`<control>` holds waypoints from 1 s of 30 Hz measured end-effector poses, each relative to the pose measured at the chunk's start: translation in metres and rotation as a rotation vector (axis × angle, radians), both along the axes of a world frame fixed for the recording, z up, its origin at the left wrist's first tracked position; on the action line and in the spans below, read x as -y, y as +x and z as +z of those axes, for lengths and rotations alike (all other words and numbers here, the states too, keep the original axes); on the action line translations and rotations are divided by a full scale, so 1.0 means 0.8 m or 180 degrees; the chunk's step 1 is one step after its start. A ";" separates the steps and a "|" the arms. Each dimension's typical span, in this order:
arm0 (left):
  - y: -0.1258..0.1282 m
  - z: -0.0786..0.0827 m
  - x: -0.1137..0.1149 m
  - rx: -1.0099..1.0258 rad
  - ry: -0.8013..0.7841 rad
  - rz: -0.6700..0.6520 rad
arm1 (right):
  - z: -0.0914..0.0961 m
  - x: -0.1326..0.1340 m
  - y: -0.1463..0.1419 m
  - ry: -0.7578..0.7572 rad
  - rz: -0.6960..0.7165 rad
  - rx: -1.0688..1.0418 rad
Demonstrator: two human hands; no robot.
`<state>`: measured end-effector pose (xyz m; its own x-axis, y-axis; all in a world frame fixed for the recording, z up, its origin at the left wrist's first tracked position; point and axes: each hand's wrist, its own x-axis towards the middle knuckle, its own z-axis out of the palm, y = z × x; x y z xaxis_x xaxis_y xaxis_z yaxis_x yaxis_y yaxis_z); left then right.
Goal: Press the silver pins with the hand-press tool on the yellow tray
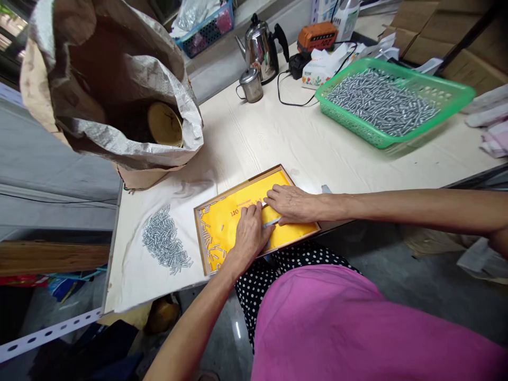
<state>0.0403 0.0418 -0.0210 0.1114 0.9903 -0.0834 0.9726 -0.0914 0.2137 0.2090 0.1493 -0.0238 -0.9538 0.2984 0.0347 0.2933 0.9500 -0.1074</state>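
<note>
A shallow brown-rimmed tray (200,244) with a yellow bottom lies tilted at the table's front edge. Inside it, small silvery metal pins (207,235) gather along the left end, with a few scattered loose. My left hand (250,230) and my right hand (291,205) meet over the tray's middle, fingers closed on a pale narrow strip (271,223). Fingers cover much of the strip, so its full shape is hidden. Left of the tray, a heap of similar small pins (163,238) rests on the white tabletop.
A green basket (384,140) full of metal pins stands at the back right. A large open sack (159,159) with a yellowish bowl (164,124) inside occupies the left. Farther back are a steel kettle (260,45), a lidded metal cup (251,85) and an orange battery (317,37).
</note>
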 end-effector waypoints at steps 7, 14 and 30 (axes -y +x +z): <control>0.019 0.014 0.007 -0.0149 -0.0301 0.0075 | -0.020 0.015 0.006 -0.0269 -0.0011 -0.0047; 0.014 0.005 0.007 -0.0068 -0.0084 0.0088 | -0.020 0.013 0.011 -0.0257 -0.0066 -0.0173; -0.005 -0.004 0.043 0.0575 0.0566 -0.0383 | -0.030 -0.047 -0.046 0.0253 -0.0025 -0.0288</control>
<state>0.0362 0.0076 -0.0241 0.2263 0.9663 0.1224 0.9001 -0.2555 0.3529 0.1721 0.1869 -0.0479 -0.9434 0.2987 0.1444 0.2933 0.9543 -0.0580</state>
